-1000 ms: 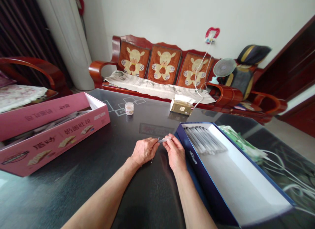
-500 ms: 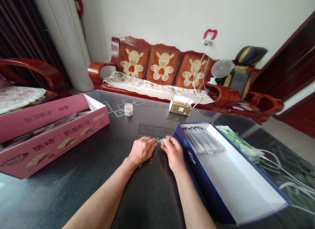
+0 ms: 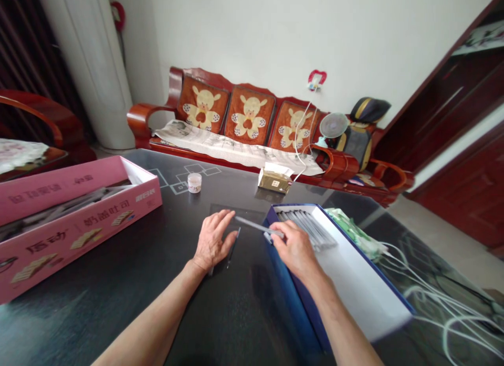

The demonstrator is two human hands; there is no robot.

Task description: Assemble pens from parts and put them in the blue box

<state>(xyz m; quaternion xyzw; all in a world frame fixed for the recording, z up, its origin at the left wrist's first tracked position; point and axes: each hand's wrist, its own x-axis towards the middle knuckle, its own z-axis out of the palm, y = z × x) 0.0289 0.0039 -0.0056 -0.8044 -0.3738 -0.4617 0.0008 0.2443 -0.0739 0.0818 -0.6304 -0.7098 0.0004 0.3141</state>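
Note:
A translucent grey pen-like stick (image 3: 256, 225) is pinched at its right end by my right hand (image 3: 293, 245), beside the blue box's left wall. Its left end reaches the fingertips of my left hand (image 3: 214, 237), whose thumb stands apart from the fingers. Close to that thumb a thin dark rod (image 3: 233, 249) slants above or on the black table; whether the hand touches it I cannot tell. Several similar sticks (image 3: 309, 227) lie side by side at the far end of the blue box (image 3: 366, 274). A small clear piece (image 3: 268, 238) shows beside my right fingertips.
A pink box (image 3: 79, 219) with dark and grey items stands on the left of the table (image 3: 165, 282). Behind are a small round jar (image 3: 194, 183) and a tissue box (image 3: 275, 179). A green packet (image 3: 354, 233) and white cables (image 3: 433, 303) lie right of the blue box.
My hands have moved apart, and my left fingers have spread. The long stick now shows between them in my right hand. A dark rod has come into sight near my left thumb.

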